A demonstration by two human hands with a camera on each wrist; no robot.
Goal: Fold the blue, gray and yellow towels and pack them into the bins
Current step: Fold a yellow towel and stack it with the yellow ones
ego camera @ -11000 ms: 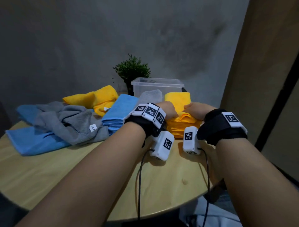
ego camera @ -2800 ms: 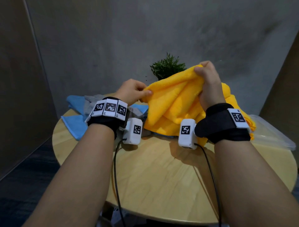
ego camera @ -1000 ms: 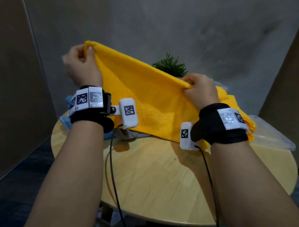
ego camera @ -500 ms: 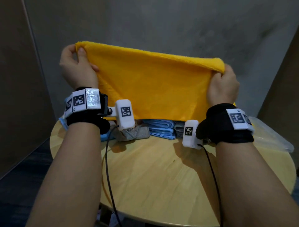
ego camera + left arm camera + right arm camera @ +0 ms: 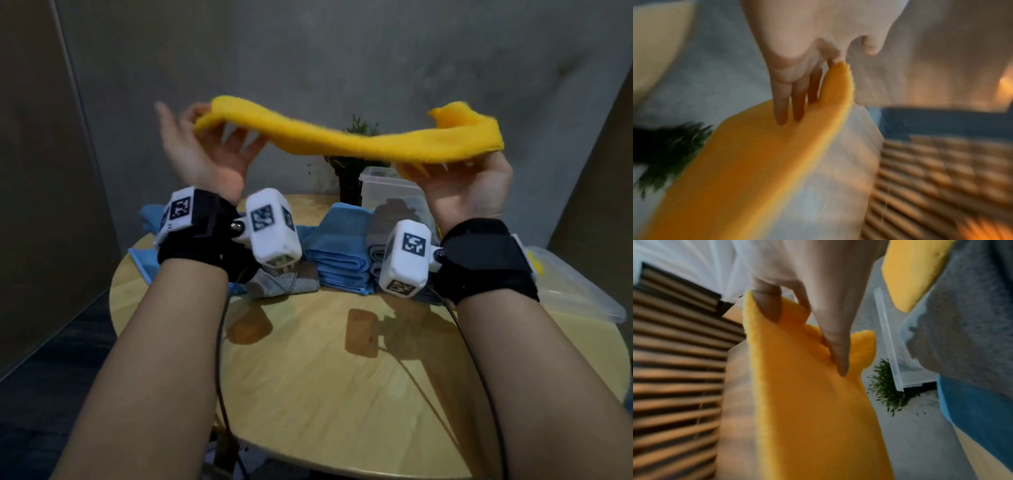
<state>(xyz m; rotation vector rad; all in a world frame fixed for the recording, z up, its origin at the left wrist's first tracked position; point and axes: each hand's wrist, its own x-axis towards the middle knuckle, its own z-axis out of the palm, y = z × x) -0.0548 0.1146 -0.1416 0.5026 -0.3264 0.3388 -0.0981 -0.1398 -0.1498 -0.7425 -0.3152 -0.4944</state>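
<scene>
Above the table [image 5: 342, 394], head view: the yellow towel [image 5: 359, 140] hangs stretched in the air between both hands, well above the table top.
Left hand, head view: the left hand [image 5: 205, 150] is palm up under the left end of the towel, the fingers spread and nearly straight; the thumb is blurred.
Right hand, head view: the right hand [image 5: 469, 185] supports the right end from below.
Behind the towel, on the table: folded blue towels [image 5: 342, 253], gray towels [image 5: 387, 222] beside them, a bin [image 5: 380, 178] and a plant [image 5: 359, 126] at the far edge.
Left wrist view: straight fingers [image 5: 795, 99] lie flat against the towel; picture blurred.
Right wrist view: thumb and fingers [image 5: 836, 350] pinch the towel end.
Step in hand: I judge the first fold of this yellow towel.
Next move: probably bring the towel down on the table with its edges matched, then fold it again.
</scene>
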